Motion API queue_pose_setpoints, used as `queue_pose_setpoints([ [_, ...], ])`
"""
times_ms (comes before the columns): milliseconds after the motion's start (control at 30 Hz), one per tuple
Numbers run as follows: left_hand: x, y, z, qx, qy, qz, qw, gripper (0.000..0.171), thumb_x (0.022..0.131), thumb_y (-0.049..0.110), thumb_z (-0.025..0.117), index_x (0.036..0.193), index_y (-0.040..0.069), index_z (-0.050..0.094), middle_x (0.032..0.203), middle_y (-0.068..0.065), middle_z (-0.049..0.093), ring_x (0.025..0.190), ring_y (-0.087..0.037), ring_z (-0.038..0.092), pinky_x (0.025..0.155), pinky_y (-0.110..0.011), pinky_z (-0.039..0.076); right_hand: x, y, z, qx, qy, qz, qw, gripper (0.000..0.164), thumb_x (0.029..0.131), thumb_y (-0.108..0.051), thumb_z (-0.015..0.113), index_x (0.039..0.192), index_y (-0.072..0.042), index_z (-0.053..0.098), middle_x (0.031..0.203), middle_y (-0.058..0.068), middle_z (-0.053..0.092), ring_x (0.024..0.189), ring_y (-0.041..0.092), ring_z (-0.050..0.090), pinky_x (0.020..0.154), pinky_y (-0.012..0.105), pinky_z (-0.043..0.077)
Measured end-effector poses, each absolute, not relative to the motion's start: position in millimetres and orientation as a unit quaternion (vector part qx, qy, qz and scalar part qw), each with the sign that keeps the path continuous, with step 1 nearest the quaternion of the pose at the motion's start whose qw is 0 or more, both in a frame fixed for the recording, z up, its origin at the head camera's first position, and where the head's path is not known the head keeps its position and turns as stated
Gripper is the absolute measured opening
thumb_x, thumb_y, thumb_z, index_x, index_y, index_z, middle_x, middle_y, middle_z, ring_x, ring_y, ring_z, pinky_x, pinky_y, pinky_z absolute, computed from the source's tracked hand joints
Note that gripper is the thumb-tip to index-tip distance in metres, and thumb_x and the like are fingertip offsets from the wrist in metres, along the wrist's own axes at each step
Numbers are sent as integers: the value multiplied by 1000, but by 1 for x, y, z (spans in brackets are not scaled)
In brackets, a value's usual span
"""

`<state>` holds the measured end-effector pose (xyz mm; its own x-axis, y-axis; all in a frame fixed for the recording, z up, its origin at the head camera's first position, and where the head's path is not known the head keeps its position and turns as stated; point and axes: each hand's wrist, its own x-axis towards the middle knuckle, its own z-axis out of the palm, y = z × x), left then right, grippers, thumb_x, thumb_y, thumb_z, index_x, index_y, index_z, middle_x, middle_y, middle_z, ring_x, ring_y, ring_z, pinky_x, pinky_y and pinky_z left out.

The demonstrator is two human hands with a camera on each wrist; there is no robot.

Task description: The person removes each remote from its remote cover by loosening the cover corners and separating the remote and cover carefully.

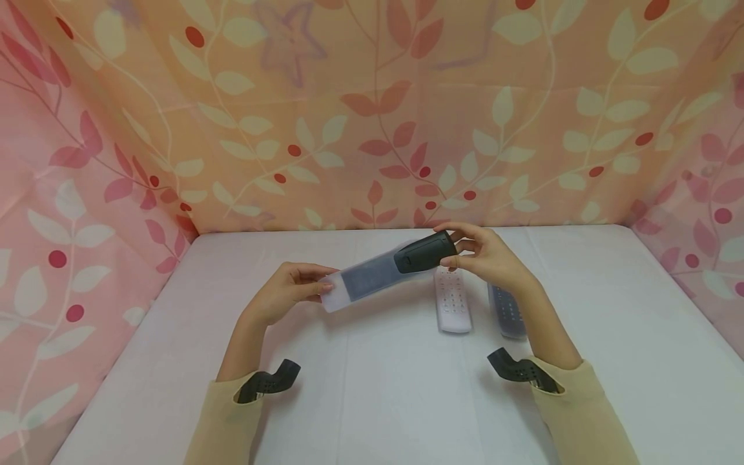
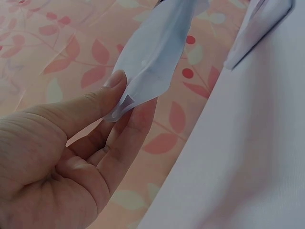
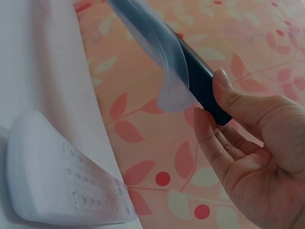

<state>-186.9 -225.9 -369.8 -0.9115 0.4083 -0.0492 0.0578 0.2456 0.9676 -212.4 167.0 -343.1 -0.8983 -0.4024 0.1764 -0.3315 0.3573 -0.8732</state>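
Observation:
A black remote control (image 1: 427, 252) is held tilted above the table, its back facing the head camera. Most of its length lies inside a translucent soft cover (image 1: 336, 296), while its thick end sticks out bare. My left hand (image 1: 286, 292) pinches the flat tip of the cover between thumb and fingers; the left wrist view shows that cover tip (image 2: 143, 71) up close. On the other side, my right hand (image 1: 494, 257) grips the bare end of the remote between thumb and fingertips. In the right wrist view the cover's loose mouth (image 3: 176, 93) flares around the remote.
On the white table (image 1: 395, 400), a white remote in a clear cover (image 1: 453, 302) lies below the right hand. Beside it is a dark covered remote (image 1: 507, 311), partly hidden by the right forearm. A patterned curtain (image 1: 372, 116) stands along the back and sides.

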Motion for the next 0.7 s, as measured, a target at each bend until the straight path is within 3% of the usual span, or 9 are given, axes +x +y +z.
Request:
queue_pose_setpoints([
  [200,-187,-226,-370,150,776,595,146,38,96,-1,73,131,-13,67,116,-18,75,93,-15,71,82,-29,63,-213,168,-344,-228,821,-522,26,56,89,5,80,141,-2,62,122,22,65,95,21,71,81,26,60],
  [500,-188,-227,-371,150,779,591,146,38,96,-1,74,132,-12,67,118,-18,74,94,-16,71,83,-29,63,-212,169,-342,-217,824,-523,33,55,91,3,79,142,-2,61,122,24,64,104,34,68,81,26,59],
  [700,-188,-227,-372,150,779,592,144,38,95,-1,74,131,-11,68,116,-14,75,94,-15,71,82,-29,63,-211,169,-341,-211,825,-522,34,55,91,3,79,142,-2,61,122,24,64,106,36,68,82,25,59],
])
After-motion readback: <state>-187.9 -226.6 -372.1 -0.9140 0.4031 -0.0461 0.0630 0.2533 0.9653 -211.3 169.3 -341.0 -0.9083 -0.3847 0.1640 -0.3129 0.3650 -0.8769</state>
